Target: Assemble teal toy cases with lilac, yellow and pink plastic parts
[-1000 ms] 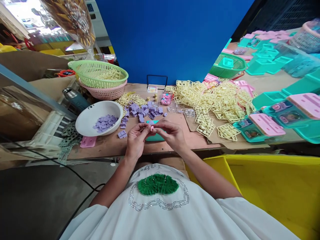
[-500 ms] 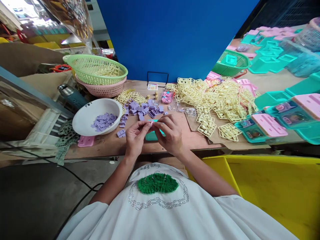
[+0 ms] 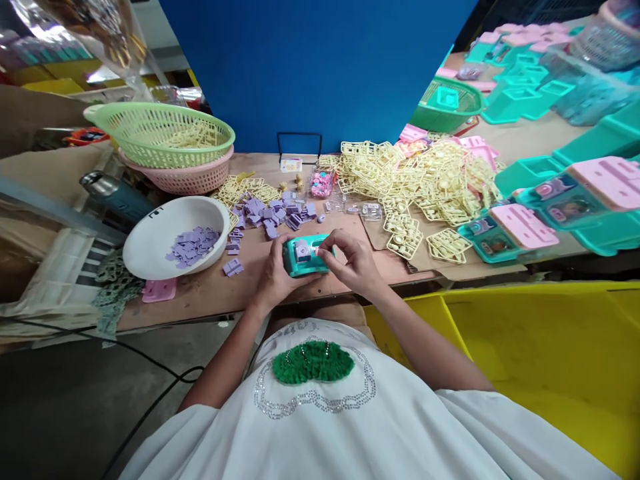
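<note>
Blue board [image 3: 315, 73]: 12 o'clock, blocking my view past the bench [image 3: 190, 300].
Yellow bin [image 3: 545, 347]: 4 o'clock, beside my right arm.
Cream frames [image 3: 440, 183]: heaped at 2 o'clock.
Bowl [image 3: 145, 247]: 9 o'clock, holding purple parts [image 3: 195, 247].
Purple heap [image 3: 273, 215]: 11 o'clock, between box [image 3: 303, 267] and board.
Left hand [image 3: 277, 280]: wrapped round the box.
Right hand [image 3: 350, 263]: finger and thumb pinching the pink piece.
Box: dial centre, near the bench's front edge.
Pink piece [image 3: 316, 251]: at the box's face.

At centre, the case [image 3: 314, 265] looks glossy plastic; at left, the bowl [image 3: 145, 243] smooth plastic, the flask top [image 3: 94, 179] shiny metal; below centre, the shirt [image 3: 320, 440] matt cloth.
</note>
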### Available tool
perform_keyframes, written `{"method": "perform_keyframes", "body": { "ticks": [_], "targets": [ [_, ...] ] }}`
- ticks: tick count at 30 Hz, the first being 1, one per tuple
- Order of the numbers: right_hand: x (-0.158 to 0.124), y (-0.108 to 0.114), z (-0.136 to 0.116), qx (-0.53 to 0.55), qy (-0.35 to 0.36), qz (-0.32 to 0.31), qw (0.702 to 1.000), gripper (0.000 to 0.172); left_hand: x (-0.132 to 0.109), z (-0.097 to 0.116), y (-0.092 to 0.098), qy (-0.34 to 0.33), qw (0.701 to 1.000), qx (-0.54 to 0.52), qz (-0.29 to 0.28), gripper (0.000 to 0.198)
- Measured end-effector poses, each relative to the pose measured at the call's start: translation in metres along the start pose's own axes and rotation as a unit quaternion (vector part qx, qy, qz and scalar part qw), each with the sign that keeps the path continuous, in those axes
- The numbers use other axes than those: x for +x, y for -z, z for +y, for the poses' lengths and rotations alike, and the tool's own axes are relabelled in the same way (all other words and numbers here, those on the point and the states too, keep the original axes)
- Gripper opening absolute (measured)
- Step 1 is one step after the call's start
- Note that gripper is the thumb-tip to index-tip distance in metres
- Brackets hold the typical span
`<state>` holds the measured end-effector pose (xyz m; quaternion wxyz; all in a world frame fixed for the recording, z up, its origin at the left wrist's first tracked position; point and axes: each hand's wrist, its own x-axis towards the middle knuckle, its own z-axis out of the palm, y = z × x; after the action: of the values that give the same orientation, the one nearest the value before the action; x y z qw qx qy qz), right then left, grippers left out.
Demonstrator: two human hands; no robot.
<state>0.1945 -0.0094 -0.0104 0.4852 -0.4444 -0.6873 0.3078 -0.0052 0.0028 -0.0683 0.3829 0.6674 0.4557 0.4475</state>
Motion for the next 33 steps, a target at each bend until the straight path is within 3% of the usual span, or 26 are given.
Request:
{"method": "perform_keyframes", "body": {
  "ticks": [9,17,33],
  "targets": [
    [-0.018,0.001,-0.007,-0.030,0.046,0.007,0.998,0.014,-0.009,0.024,0.003,-0.187,0.958,0.216,0.035,0.090],
    [-0.024,0.004,-0.003,-0.018,0.048,0.003,0.999,0.013,-0.008,0.032,0.004,-0.216,0.945,0.245,0.010,0.075],
    [-0.028,0.009,-0.002,-0.017,0.057,0.016,0.998,0.014,-0.006,0.038,0.002,-0.229,0.938,0.259,0.001,0.072]
  ]
}}
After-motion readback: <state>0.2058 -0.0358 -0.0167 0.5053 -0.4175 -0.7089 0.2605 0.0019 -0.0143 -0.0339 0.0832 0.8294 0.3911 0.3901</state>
